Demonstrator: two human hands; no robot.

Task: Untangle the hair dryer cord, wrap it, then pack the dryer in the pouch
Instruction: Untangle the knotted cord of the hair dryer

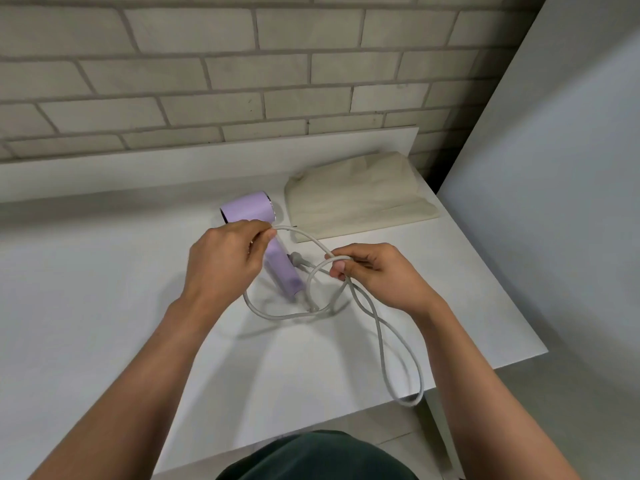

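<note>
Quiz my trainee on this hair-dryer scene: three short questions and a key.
1. Which hand is nearer the pouch?
2. The left hand pinches: A the cord; B the pouch; C nothing.
3. True or false: the hair dryer lies on the table, outside the pouch.
Key: 1 right hand; 2 A; 3 true.

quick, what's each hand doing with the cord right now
Left hand: closed, pinching the grey cord above the lilac hair dryer.
Right hand: closed, gripping the same cord where its loops cross.
</note>
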